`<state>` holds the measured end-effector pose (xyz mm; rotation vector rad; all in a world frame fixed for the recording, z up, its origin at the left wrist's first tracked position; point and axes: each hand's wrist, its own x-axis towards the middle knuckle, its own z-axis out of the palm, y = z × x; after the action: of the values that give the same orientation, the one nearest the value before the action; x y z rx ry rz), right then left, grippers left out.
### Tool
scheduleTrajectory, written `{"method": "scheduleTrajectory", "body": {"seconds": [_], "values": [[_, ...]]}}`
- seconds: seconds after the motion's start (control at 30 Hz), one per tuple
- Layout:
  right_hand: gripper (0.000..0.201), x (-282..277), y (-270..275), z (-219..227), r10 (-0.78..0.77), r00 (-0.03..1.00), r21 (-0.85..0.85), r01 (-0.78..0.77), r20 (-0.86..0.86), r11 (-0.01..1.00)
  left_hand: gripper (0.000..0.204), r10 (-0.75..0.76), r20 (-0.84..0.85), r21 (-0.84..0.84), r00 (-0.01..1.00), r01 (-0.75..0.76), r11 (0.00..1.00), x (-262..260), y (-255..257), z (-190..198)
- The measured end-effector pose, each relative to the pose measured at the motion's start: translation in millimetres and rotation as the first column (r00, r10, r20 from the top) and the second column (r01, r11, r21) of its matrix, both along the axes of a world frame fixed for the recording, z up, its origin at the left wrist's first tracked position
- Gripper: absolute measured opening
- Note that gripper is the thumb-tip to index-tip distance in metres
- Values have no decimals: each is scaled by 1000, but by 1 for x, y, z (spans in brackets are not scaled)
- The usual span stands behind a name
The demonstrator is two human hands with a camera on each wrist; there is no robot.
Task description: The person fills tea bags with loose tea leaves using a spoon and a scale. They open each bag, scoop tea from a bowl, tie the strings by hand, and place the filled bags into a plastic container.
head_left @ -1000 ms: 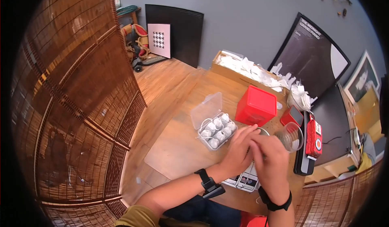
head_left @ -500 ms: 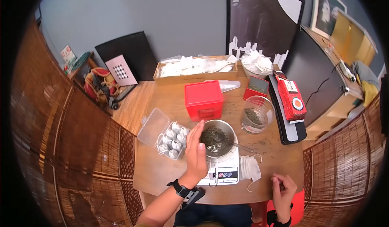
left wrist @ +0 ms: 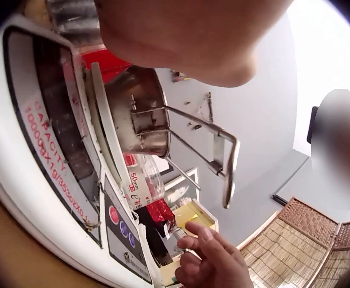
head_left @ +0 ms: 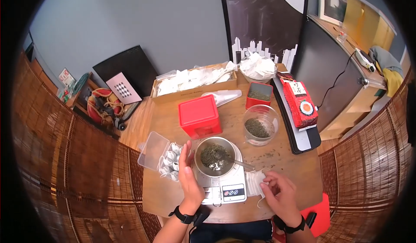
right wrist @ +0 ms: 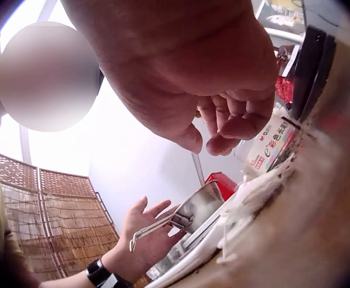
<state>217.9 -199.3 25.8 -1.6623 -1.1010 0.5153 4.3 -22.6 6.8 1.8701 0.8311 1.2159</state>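
On the wooden surface [head_left: 164,196], the white bags [head_left: 253,185] lie fanned sideways between the scale [head_left: 234,192] and the nearer right hand [head_left: 282,196], just left of its loosely curled, seemingly empty fingers. The left hand [head_left: 191,187], fingers straight, is beside the pot [head_left: 221,141].

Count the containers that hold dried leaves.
3: the pot on the scale, the clear jar to its right, and the red tin behind the jar. The big red box is shut, so its contents are hidden.
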Motion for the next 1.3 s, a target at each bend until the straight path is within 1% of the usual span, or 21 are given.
{"method": "scheduleTrajectory", "body": {"seconds": [0.1,0.23,0.3,0.43,0.5,0.57,0.63,0.67,0.7,0.73,0.77,0.8,0.87,0.97,1.0,1.1,1.13,1.2,1.23,1.27,1.3], "values": [[43,-8,23,7,57,993,11,-56,-100,998,72,45,16,-35,999,-45,998,-12,-17,-5],[37,-19,48,18,111,987,13,-110,-112,994,74,95,45,-60,994,-92,994,-22,-43,-11],[30,-22,58,13,104,988,53,-111,111,992,75,120,62,-73,991,-116,991,-22,-49,-10],[24,-29,56,8,36,953,186,-96,302,978,71,151,79,-62,985,-147,987,-28,-52,-5],[24,-32,48,9,-15,867,256,-131,499,958,62,152,84,-71,985,-146,987,-31,-52,3],[24,-38,38,10,-84,863,293,-76,498,953,52,147,96,-83,984,-140,987,-35,-56,4],[23,-47,29,7,-144,856,330,-33,497,943,40,17,97,-308,995,13,951,-42,-64,6],[23,-56,23,3,-136,960,328,50,244,943,40,13,104,-312,994,21,950,-45,-67,9],[24,-65,18,0,-129,991,305,131,-27,943,41,-117,137,-470,984,168,866,-44,-71,27],[24,-75,14,2,-133,991,301,132,-17,944,41,-236,192,-606,952,305,734,-43,-73,42],[26,-86,10,6,-56,946,231,135,-318,963,43,-256,252,-635,933,359,684,-40,-74,51],[28,-94,5,8,2,807,164,118,-590,979,43,-262,269,-633,927,375,678,-39,-75,48],[31,-108,0,3,54,787,151,50,-615,987,44,-213,409,-639,888,444,628,-40,-76,39],[34,-125,4,8,221,755,178,-139,-618,974,44,-89,427,-710,900,394,584,-50,-79,30],[34,-124,4,6,224,758,174,-146,-613,974,44,-83,433,-709,898,396,584,-54,-78,28],[41,-108,4,-24,175,841,282,-28,-512,959,38,167,533,-715,829,336,614,-62,-75,28],[41,-104,6,-22,176,842,279,-31,-511,960,38,171,535,-715,828,336,612,-64,-74,27],[36,-97,22,-11,-28,612,29,83,-790,996,38,302,583,-741,755,341,578,-67,-70,22],[35,-98,27,-1,-32,554,-40,-2,-832,999,39,338,552,-775,763,319,546,-67,-69,17],[35,-98,31,6,-34,555,-37,6,-831,999,39,330,554,-773,764,324,546,-66,-69,15],[36,-98,35,11,-22,421,-84,-130,-907,988,37,328,571,-764,753,341,547,-65,-69,12]]}}
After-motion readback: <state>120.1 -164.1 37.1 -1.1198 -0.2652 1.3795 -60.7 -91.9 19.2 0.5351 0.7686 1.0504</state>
